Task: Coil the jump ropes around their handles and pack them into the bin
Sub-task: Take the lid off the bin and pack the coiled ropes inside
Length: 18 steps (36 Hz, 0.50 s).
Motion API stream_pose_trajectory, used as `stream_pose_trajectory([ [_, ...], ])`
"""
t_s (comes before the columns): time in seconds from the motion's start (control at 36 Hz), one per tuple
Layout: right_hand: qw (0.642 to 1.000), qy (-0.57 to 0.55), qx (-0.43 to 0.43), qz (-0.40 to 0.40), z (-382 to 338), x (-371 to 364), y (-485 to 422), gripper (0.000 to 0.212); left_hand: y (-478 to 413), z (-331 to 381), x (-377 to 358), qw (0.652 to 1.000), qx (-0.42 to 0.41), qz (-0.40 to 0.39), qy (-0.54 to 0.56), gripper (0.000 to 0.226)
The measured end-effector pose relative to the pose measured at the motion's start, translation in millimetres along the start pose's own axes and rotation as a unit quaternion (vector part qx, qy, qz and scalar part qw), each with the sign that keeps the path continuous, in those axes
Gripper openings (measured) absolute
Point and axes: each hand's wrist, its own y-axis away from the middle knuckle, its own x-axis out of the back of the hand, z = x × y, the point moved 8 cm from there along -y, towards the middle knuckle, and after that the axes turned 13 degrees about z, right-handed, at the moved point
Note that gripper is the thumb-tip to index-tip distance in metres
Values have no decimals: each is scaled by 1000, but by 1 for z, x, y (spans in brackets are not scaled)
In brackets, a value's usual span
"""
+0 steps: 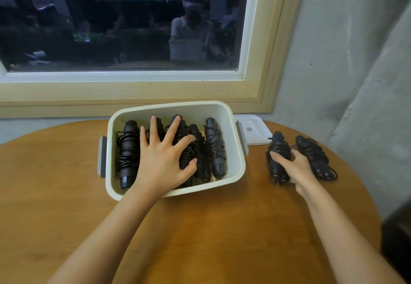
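A cream bin (222, 110) with grey side handles stands on the round wooden table. Several black jump ropes, each coiled round its handles, lie side by side in it, such as one at the left (129, 150) and one at the right (214, 148). My left hand (162, 159) presses flat on the middle bundles with spread, straight fingers. To the right of the bin, my right hand (293, 168) grips a coiled jump rope (278, 148) lying on the table. Another coiled rope (313, 154) lies just right of it.
The bin's white lid (255, 130) lies flat behind the bin's right corner. The table (211, 228) stands against a wall with a window; a grey wall rises close on the right. Bare tabletop stretches in front and to the left of the bin.
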Motion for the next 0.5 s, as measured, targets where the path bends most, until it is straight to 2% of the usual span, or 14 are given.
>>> stream_pose_trajectory([
  [0.08,991,-114,-34,-57,-22,0,22,55,1,0,1,1000,-2,0,-1,58],
  [0.17,980,-173,9,-94,-61,3,56,62,1,0,1,1000,0,-5,-2,62],
  [0.25,971,-166,90,-149,-101,-6,95,65,0,-1,1,1000,7,-9,-2,70],
  [0.36,954,-157,119,-225,-118,-40,132,61,1,-2,3,1000,26,-10,0,78],
  [0.5,954,-31,200,-223,-107,-86,146,69,5,-1,4,999,27,-17,5,78],
])
